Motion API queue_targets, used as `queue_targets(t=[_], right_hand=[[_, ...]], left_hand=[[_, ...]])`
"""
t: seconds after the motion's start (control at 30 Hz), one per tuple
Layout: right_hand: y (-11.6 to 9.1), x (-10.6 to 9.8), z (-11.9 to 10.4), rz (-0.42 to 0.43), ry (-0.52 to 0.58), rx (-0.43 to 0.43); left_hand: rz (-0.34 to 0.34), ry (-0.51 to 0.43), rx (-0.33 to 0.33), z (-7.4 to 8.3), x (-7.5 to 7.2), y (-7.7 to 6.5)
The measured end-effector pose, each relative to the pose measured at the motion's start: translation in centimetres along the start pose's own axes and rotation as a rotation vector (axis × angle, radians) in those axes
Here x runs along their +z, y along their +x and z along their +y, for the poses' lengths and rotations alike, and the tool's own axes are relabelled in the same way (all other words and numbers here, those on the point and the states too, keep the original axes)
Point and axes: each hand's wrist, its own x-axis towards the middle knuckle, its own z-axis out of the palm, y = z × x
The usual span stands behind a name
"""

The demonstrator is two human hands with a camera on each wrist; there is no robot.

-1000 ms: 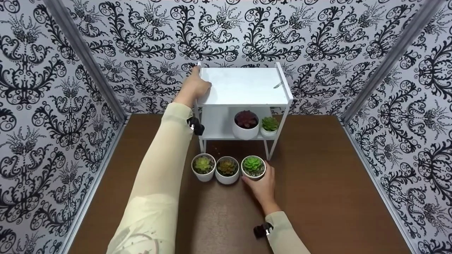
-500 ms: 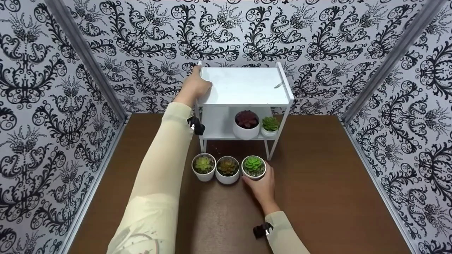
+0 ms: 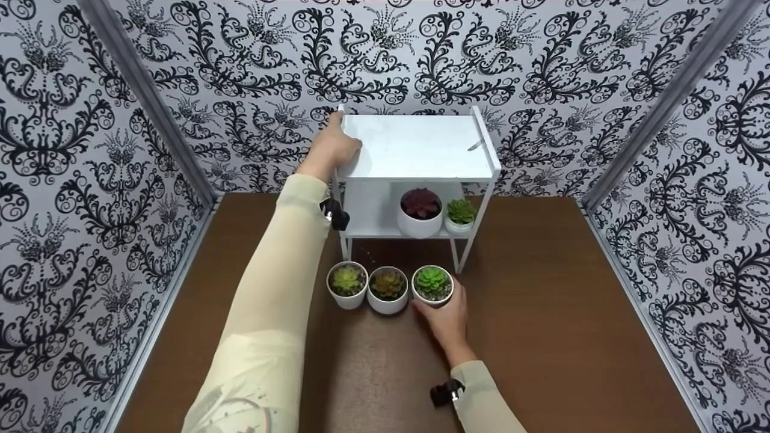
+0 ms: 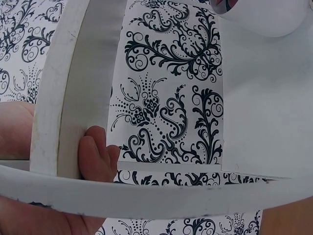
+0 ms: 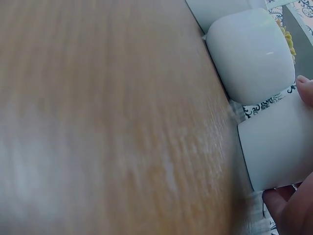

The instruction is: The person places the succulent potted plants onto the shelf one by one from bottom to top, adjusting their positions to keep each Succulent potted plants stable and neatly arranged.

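Observation:
At the left end of the white two-tier shelf (image 3: pixel 415 144), my left hand (image 3: pixel 334 147) grips the top board's side. Its fingertips (image 4: pixel 95 154) curl round the white side piece in the left wrist view. My right hand (image 3: pixel 448 313) holds a white pot (image 5: pixel 279 142) between thumb and fingers, low at the tabletop. A bright green succulent (image 3: pixel 432 280) grows in that pot. Just left of it stand a white pot with a brownish succulent (image 3: pixel 388 285) and another with a yellow-green succulent (image 3: pixel 347 281). These two pots sit side by side before the shelf.
On the lower tier, a larger white pot with a dark red succulent (image 3: pixel 420 207) stands beside a small pot with a green succulent (image 3: pixel 460 213), both toward the right. Patterned walls (image 3: pixel 385 54) enclose the brown table (image 3: pixel 559 300) at the back and sides.

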Motion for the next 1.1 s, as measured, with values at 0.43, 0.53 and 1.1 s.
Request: queue_targets(t=[0.43,0.53,1.1], right_hand=[[0.0,-0.1,0.4,0.017,0.015,-0.011],[0.1,-0.1,0.5,0.017,0.017,-0.02],[0.3,-0.7,-1.1,0.025,0.013,-0.027]], left_hand=[[0.011,0.007,0.038,-0.3,0.2,0.3],[0.015,-0.001,0.044,-0.3,0.2,0.2],[-0.012,-0.009,0.011,0.0,-0.1,-0.3]])
